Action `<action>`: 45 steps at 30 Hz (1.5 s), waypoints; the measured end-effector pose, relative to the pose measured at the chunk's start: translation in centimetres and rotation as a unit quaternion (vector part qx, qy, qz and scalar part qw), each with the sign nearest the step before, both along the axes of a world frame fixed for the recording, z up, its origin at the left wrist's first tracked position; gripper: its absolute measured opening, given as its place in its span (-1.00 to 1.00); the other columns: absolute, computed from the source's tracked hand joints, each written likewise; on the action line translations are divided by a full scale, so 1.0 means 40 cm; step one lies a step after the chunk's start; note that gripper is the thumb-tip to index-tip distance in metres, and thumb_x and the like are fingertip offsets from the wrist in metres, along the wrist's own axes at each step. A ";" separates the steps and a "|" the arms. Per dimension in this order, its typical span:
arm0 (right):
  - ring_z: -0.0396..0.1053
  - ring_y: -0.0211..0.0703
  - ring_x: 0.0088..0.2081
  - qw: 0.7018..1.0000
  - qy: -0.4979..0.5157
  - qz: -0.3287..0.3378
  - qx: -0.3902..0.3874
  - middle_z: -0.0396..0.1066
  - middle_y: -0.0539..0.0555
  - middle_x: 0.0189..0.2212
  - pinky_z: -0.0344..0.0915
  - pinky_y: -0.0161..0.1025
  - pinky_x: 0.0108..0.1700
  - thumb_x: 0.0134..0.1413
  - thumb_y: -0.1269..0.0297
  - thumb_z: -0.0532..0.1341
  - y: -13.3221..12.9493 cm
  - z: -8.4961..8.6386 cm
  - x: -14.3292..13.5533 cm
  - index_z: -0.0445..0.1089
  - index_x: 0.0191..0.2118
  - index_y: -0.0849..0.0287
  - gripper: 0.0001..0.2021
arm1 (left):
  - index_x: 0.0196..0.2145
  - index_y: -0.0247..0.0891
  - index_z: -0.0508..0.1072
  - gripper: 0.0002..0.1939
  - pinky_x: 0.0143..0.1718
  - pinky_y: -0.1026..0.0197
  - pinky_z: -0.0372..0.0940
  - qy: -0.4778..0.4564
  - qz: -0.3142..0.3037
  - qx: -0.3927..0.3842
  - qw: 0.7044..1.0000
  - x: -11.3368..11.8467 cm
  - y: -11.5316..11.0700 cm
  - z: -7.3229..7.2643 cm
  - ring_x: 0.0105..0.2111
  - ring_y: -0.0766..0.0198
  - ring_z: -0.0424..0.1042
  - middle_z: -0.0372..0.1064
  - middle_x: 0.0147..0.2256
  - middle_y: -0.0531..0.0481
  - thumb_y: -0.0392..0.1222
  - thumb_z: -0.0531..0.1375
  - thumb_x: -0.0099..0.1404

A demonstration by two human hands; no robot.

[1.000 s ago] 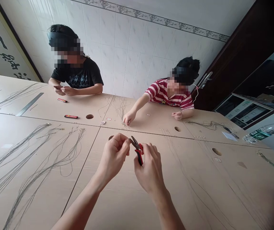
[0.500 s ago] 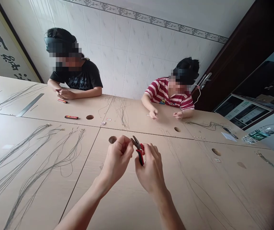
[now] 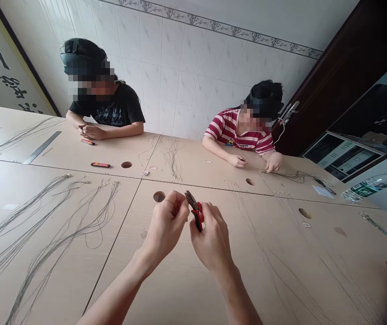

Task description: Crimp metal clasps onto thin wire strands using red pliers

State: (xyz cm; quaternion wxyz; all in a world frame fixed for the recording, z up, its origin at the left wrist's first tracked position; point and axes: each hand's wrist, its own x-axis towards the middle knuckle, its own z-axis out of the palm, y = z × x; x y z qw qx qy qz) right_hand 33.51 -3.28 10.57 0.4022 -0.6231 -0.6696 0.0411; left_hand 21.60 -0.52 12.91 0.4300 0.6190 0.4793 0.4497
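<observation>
My right hand grips a pair of pliers with red and black handles, the jaws pointing up and to the left and nearly closed. Right beside those jaws, my left hand is closed in a pinch; whatever sits between its fingertips is too small to make out. Both hands are held above the table. Bundles of thin dark cords with small metal ends lie to the left. A few finer cords stretch across the wood on the right.
Across the table sit two people, one in a black shirt, one in a striped shirt. A steel ruler, a red lighter-like stick, round table holes and a water bottle are around.
The plier jaws have come closer together, while my hands stay almost in place. The person in stripes has moved one hand right, onto the dark cords there.
</observation>
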 end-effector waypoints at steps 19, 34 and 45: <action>0.38 -0.13 -0.37 0.996 0.067 0.021 -0.047 0.41 0.04 -0.41 0.24 -0.26 -0.39 0.03 0.50 0.01 0.007 -0.007 0.011 0.23 -0.34 0.11 -0.85 | -0.39 -0.22 0.33 -0.79 -0.59 0.34 0.03 0.025 -0.043 -0.002 0.999 -0.014 0.003 0.010 -0.59 0.40 0.13 0.25 -0.56 0.12 -0.14 0.02 0.38; 0.23 -0.19 -0.50 0.998 0.057 0.021 -0.024 0.25 -0.05 -0.56 0.10 -0.33 -0.49 0.04 0.46 0.01 0.009 -0.002 0.008 0.10 -0.44 0.09 -0.87 | -0.58 -0.20 0.01 -0.63 -0.63 0.31 -0.17 0.084 -0.038 -0.016 0.996 -0.013 0.005 0.001 -0.61 0.42 -0.15 -0.14 -0.62 0.19 -0.10 0.08 0.29; 0.18 -0.20 -0.52 0.997 0.065 0.023 -0.033 0.22 -0.06 -0.56 0.09 -0.33 -0.48 0.00 0.45 -0.01 0.008 -0.001 0.016 0.11 -0.43 0.09 -0.89 | -0.46 -0.26 0.28 -0.72 -0.64 0.33 -0.18 0.024 -0.088 -0.035 0.995 -0.013 0.005 0.015 -0.62 0.44 -0.16 -0.10 -0.56 0.19 -0.07 0.06 0.35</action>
